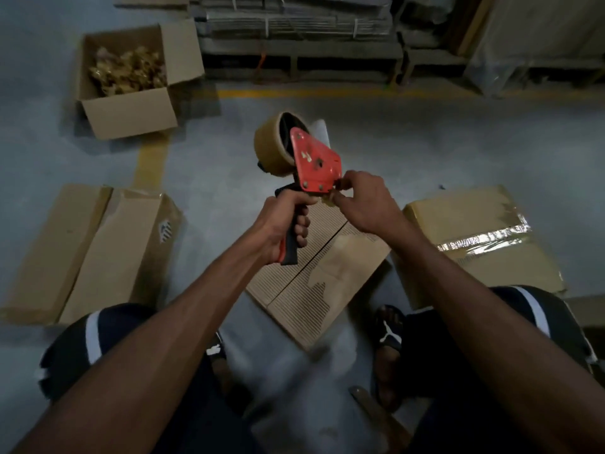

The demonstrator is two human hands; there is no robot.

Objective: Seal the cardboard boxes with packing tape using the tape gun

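A taped box lies right, a flat box left, open floor between and beyond. The left hand grips the tape gun handle at center; the right hand pinches its front edge.

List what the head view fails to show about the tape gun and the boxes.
- Tape end at the tape gun mouth: covered by the right hand fingers.
- Gun handle: mostly wrapped by the left hand.
- Middle box near edge: motion-blurred.
- Open box contents: too blurred to identify.
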